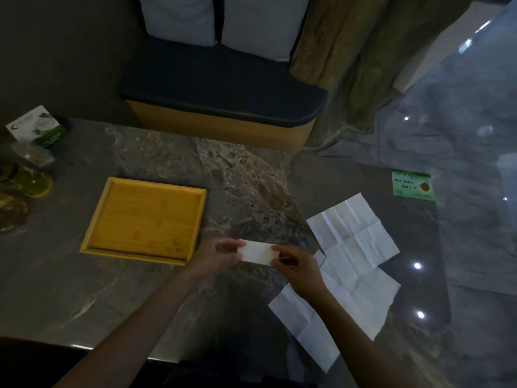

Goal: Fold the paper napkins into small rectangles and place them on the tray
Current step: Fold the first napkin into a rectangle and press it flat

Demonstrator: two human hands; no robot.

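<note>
Plainly, both hands' fingers [275, 249] pinch the folded napkin's [258, 251] ends.

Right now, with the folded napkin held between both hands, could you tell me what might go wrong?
The folded napkin is only pinched at its ends by the left hand and right hand, so it may spring open before reaching the tray. A forearm could also drag the unfolded napkins lying beside it.

Both hands [258, 259] pinching folded napkin [257, 251], beside wooden tray [144, 219], unfolded napkins [352, 225] right
</note>
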